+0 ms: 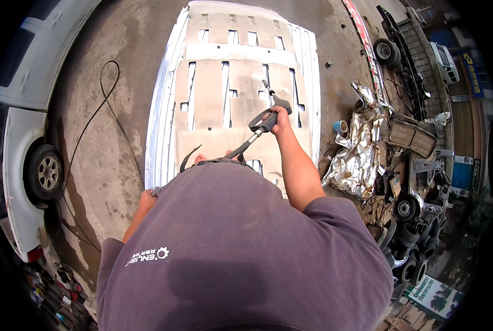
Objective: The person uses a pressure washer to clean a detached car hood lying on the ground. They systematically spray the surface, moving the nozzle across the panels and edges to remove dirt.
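Note:
My right hand [280, 120] is closed around the handle of a black pressure washer gun [268, 117], held out in front of me over the panel. Its short lance points forward, and a pale patch that may be spray shows at the tip. A dark hose [241, 149] runs from the gun's metal fitting back toward my waist. Under the gun lies a large, flat, beige and white slotted panel [208, 140], with ribbed white side strips. At my left hip, my left hand [146, 201] touches the shirt's edge, its fingers mostly hidden.
On the left stands a white vehicle [23, 143]; a thin black hose [105, 99] loops over the wet concrete beside it. Crumpled silvery sheeting [359, 151], a blue-rimmed roll [340, 127], scrap parts and stacked tyres [409, 237] lie to the right. My toes [200, 158] show at the panel.

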`<state>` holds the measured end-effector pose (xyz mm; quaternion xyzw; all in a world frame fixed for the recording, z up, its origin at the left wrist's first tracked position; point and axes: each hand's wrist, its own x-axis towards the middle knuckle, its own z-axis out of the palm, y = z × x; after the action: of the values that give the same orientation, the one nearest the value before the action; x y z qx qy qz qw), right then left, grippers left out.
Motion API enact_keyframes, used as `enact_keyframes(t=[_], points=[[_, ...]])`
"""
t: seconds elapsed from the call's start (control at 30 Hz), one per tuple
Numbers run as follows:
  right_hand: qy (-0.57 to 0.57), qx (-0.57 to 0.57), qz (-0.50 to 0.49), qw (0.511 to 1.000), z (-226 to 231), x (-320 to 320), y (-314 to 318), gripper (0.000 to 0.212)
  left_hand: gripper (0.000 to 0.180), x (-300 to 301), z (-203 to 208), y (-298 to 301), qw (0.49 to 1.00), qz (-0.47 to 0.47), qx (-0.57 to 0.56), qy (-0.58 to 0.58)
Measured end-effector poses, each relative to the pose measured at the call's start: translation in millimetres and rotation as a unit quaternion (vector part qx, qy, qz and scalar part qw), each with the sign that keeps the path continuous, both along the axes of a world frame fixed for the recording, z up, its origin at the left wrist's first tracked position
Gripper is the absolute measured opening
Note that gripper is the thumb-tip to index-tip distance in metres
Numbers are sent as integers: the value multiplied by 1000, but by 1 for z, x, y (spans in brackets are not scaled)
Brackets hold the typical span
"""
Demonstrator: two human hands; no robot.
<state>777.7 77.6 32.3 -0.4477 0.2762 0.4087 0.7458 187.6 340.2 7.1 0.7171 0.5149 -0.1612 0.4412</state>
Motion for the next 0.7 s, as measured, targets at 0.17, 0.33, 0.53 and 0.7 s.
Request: enact_keyframes(t=[0.17, 0.33, 0.53, 0.7], points=[[9, 10, 13, 1000, -1, -10, 3, 19, 19, 38, 12, 14, 987, -112, -94, -62], [-11, -8, 22, 1000, -4, -25, 9, 21, 29, 128, 52, 39, 918, -101, -352, -149], [-8, 13, 28, 1000, -7, -30, 24, 19, 41, 259, 106, 14, 916, -134, -251, -282], [-42, 10, 35, 998, -2, -37, 47, 12, 84, 363, 117, -44, 894, -251, -162, -334]])
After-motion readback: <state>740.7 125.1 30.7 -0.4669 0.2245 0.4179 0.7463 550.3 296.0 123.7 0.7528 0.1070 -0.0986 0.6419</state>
